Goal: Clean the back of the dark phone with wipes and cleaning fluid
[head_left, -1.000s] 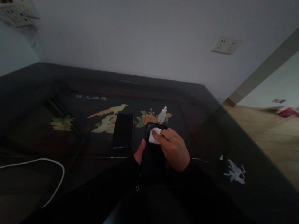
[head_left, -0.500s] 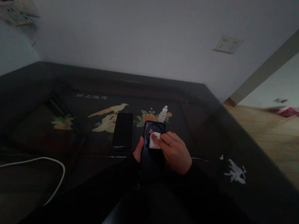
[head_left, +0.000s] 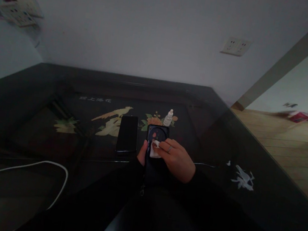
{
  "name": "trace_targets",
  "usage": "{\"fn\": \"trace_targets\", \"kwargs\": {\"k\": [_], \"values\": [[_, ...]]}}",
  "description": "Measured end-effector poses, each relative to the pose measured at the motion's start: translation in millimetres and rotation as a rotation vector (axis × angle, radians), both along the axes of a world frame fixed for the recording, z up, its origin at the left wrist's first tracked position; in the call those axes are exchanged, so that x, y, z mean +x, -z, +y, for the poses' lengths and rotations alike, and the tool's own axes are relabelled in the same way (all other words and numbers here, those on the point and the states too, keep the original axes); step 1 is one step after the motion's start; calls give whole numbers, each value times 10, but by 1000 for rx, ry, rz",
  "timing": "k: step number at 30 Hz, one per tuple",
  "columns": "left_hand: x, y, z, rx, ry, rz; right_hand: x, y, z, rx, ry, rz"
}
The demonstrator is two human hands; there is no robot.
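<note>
My left hand (head_left: 142,154) grips a dark phone (head_left: 157,134) from below, its back with a round camera ring facing up. Only the left thumb and part of the palm show. My right hand (head_left: 176,158), a ring on one finger, presses a small white wipe (head_left: 154,149) against the phone's back with its fingertips. Just beyond the phone stands a small white dropper bottle (head_left: 168,117). A second black phone (head_left: 127,133) lies flat on the table to the left.
The dark glossy table (head_left: 29,114) carries a painted bird and flowers. A white cable (head_left: 36,164) curves across its near left part. A white scrap-like mark (head_left: 243,178) is at the right. Wall sockets (head_left: 236,46) sit above; wooden floor lies to the right.
The wipe and my right fingertips have slid down the phone's back toward me, uncovering the round camera ring. The held phone has shifted slightly left.
</note>
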State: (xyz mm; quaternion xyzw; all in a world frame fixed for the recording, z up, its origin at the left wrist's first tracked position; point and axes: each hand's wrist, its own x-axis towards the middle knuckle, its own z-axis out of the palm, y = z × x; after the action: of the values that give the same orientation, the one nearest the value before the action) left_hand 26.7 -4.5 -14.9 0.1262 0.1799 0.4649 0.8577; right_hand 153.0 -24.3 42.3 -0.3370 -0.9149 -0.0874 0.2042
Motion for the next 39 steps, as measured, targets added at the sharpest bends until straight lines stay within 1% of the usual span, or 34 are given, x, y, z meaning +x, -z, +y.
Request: {"fn": "trace_targets", "kwargs": {"k": [2,3,6,8,9,11,12,13,14,16,18,19,20,23,24,25,27,29,31,34,36,38,39], "values": [[1,-4,-20,4,4,-5,121,-9,-11,-45,24,104],[2,-1,-30,8,5,-9,192,-7,-15,-72,76,208],[-16,57,-33,-1,68,-7,403,72,-32,-198,323,595],[-33,132,-3,-45,100,24,502,199,-47,-355,457,805],[-38,169,18,-76,83,50,528,275,-58,-461,503,888],[-38,223,63,-94,-67,108,525,413,-93,-623,539,1055],[-35,233,82,-73,-143,130,496,461,-120,-654,543,1096],[-32,234,95,-28,-205,142,452,490,-151,-657,540,1100],[-30,226,104,33,-239,145,398,499,-187,-637,528,1081],[-27,200,104,146,-282,148,276,473,-262,-546,482,1014],[-19,174,81,182,-295,149,165,424,-329,-438,399,956],[-12,160,60,162,-257,151,120,403,-354,-397,351,929],[-3,143,32,126,-189,139,85,388,-372,-374,303,896],[25,56,-86,11,75,-2,31,382,-383,-364,207,793],[27,18,-125,-16,123,-69,29,388,-374,-366,193,771],[23,-20,-156,-44,126,-107,35,394,-360,-368,186,759],[-3,-76,-177,-110,236,-80,72,398,-319,-387,190,755],[-44,-89,-145,-159,254,-1,149,387,-267,-411,234,776],[-84,-69,-91,-176,261,59,260,363,-214,-416,312,825],[-129,-37,-53,-96,284,-22,432,327,-176,-365,416,884],[-141,-37,-66,-37,290,-102,495,314,-199,-291,426,861],[-131,-42,-90,-21,305,-127,492,308,-255,-219,379,769],[-118,-41,-99,-19,290,-134,467,304,-286,-187,343,711]]}}
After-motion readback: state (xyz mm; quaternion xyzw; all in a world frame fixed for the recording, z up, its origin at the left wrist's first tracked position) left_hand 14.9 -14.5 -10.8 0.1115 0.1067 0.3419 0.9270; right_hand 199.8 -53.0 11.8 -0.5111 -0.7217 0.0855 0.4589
